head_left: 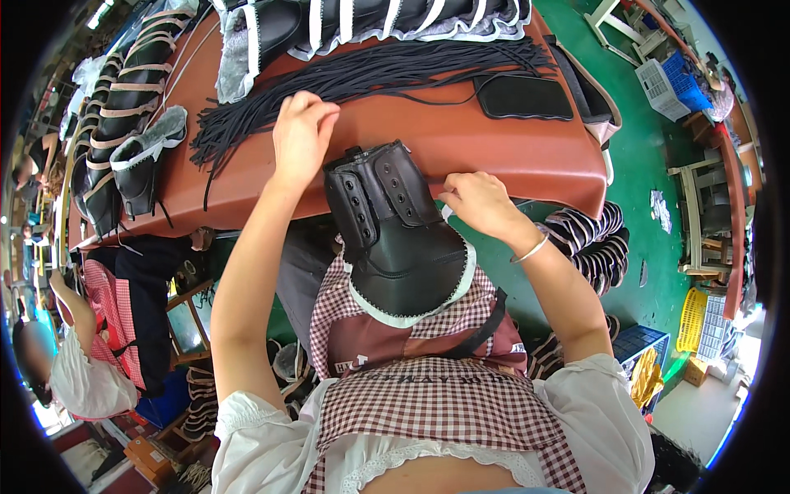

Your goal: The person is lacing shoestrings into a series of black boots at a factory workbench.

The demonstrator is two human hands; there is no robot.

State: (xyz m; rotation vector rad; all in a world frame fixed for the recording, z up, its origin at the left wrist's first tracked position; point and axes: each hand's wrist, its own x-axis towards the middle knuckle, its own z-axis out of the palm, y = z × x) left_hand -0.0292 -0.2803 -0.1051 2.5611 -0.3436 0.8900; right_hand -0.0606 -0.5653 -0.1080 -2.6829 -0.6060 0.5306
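Observation:
A black leather boot upper [403, 263] with white fleecy edging rests on my lap, its top leaning on the table's front edge. Two rows of eyelets run down its flaps, and I see no lace through them. My left hand [301, 136] is raised above the table, left of the upper, fingers curled in toward the thumb. Behind it lies a long bundle of black laces [370, 78]. My right hand [481, 202] is closed beside the upper's right flap, by a small white bit. What either hand pinches, if anything, is hidden.
The brown padded table [527, 156] carries a black phone-like slab [524, 97], a row of uppers [370, 20] at the back and more uppers [132, 123] at the left. Striped bundles of uppers [588, 239] lie low at the right. Another person [90, 362] sits at far left.

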